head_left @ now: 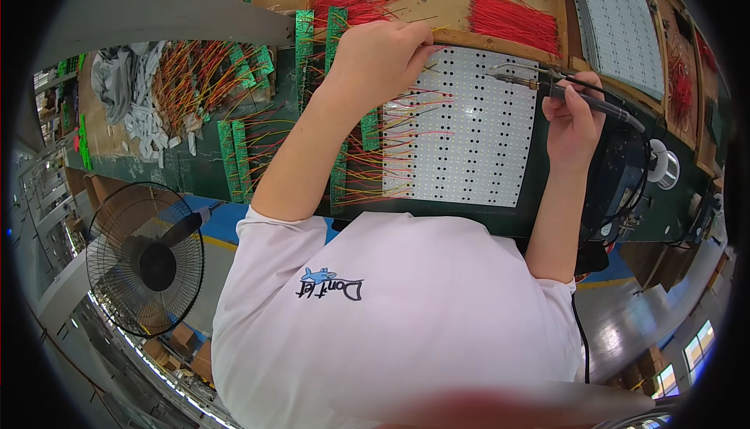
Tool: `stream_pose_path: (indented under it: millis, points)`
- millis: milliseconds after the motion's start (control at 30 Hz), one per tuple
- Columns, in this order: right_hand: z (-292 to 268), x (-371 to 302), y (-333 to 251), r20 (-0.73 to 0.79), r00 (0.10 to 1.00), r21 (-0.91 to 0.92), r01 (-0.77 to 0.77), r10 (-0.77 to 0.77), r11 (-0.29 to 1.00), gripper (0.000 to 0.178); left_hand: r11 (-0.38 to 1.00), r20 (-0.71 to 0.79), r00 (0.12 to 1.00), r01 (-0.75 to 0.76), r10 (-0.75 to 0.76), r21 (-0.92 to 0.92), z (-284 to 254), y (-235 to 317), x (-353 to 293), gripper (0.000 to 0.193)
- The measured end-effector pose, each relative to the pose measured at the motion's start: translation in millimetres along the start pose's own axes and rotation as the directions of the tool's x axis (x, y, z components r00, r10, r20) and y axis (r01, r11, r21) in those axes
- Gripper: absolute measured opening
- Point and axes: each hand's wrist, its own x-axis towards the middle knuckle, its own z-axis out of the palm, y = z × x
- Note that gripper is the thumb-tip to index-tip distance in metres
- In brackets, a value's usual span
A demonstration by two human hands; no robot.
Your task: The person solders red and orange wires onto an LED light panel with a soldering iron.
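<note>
My left hand (pixel 383 54) is closed in a pinch above the top left of a white LED panel sheet (pixel 476 155), with thin wire ends at the fingertips. My right hand (pixel 574 116) grips a soldering iron (pixel 594 101) with a black handle. Its metal tip points left over the sheet's upper right, apart from my left hand. Along the sheet's left side, red and yellow wires (pixel 398 159) lie across its edge. They lead to narrow green circuit boards (pixel 338 171), some partly hidden under my left forearm.
Bundles of red wires (pixel 512 23) lie in wooden trays at the back. More panel sheets (pixel 613 23) are stacked at the far right. Wired boards (pixel 203 77) heap up at left. A black cable (pixel 647 163) loops down at right, near a white spool (pixel 664 165). A fan (pixel 148 261) stands left.
</note>
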Motion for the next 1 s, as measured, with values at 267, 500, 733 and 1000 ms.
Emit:
stream_pose_path:
  millis: [267, 500, 733, 1000]
  points:
    - [7.6, 26.5, 33.0, 0.147, 0.989, 0.054, 0.007, -0.015, 0.999, 0.023, 0.997, -0.065, 0.995, -0.068, 0.07, 0.022, 12.4, -1.0, -1.8, 0.013]
    - [5.9, 20.4, 40.5, 0.107, 0.994, 0.047, 0.003, -0.008, 0.999, 0.025, 0.997, -0.044, 0.997, -0.055, 0.057, 0.051, 19.3, -4.9, -2.5, 0.01]
    - [13.2, 23.1, 40.5, 0.137, 0.986, -0.057, 0.101, -0.092, 0.993, 0.026, 0.998, -0.062, 0.997, -0.046, 0.048, 0.04, 19.1, -5.4, -1.6, 0.011]
    - [-4.8, 26.7, 36.8, 0.099, 0.993, 0.193, 0.039, -0.059, 0.98, 0.029, 0.959, -0.049, 0.998, 0.019, -0.034, -0.284, -1.6, -8.7, -0.6, 0.01]
